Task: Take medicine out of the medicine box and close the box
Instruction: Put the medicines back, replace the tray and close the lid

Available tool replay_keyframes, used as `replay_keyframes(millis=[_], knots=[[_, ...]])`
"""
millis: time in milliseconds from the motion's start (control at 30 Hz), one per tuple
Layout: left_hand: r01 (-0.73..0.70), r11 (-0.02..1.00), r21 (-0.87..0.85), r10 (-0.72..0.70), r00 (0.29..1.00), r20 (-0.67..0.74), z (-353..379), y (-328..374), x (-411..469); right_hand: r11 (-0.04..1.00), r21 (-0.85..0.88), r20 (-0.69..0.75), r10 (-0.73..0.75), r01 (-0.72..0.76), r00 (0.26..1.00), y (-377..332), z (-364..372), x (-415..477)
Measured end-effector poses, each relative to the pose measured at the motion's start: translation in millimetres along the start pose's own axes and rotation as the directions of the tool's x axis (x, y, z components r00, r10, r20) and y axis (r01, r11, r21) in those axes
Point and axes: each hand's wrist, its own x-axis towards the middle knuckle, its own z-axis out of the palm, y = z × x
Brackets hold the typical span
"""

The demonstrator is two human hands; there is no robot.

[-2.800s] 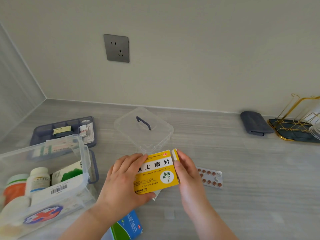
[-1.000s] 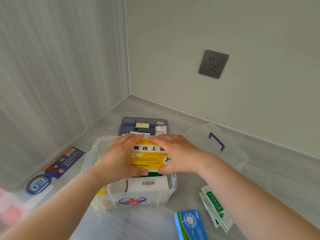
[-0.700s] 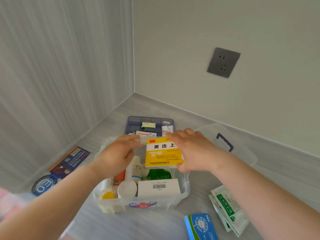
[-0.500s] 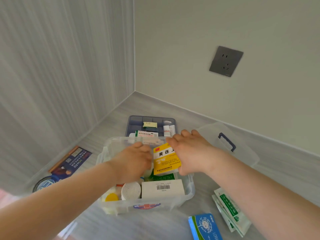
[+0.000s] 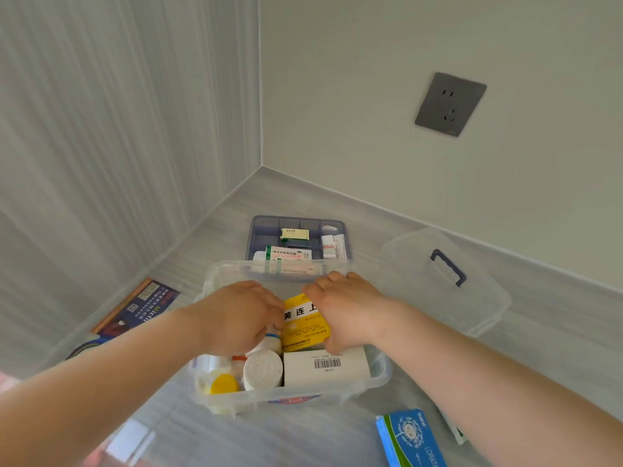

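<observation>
The clear medicine box (image 5: 381, 375) stands open on the counter, packed with bottles and cartons. A yellow medicine carton (image 5: 303, 326) stands tilted inside it. My right hand (image 5: 347, 311) grips this carton, fingers over its top and thumb at its lower right corner. My left hand (image 5: 239, 318) reaches into the box just left of the carton, above a white bottle (image 5: 263, 369). Its fingers curl downward and their tips are hidden. The clear lid (image 5: 448, 267) with a dark blue handle lies on the counter to the right of the box.
A blue-grey divider tray (image 5: 263, 227) with small packets sits behind the box, near the wall corner. A white barcode carton (image 5: 325, 367) and a yellow-capped bottle (image 5: 222, 384) fill the box's front. A blue carton (image 5: 414, 439) lies front right, a dark booklet (image 5: 138, 308) at the left.
Both hands have carried the yellow carton from the counter over the box and lowered it in. My left hand has let go of it and moved down beside it.
</observation>
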Motion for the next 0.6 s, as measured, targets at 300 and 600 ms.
replay_keyframes(millis=[300,600], knots=[[0.075,0.995,-0.062,-0.080,0.993,-0.091,1.5,2.1,-7.7,0.985,0.168,0.082,0.030,-0.043,0.996,-5.2,22.1,16.0],[0.132,0.983,-0.126,-0.151,0.977,-0.151,0.6,5.4,-6.1,0.988,0.140,0.041,0.054,-0.059,0.998,-8.4,15.2,9.7]])
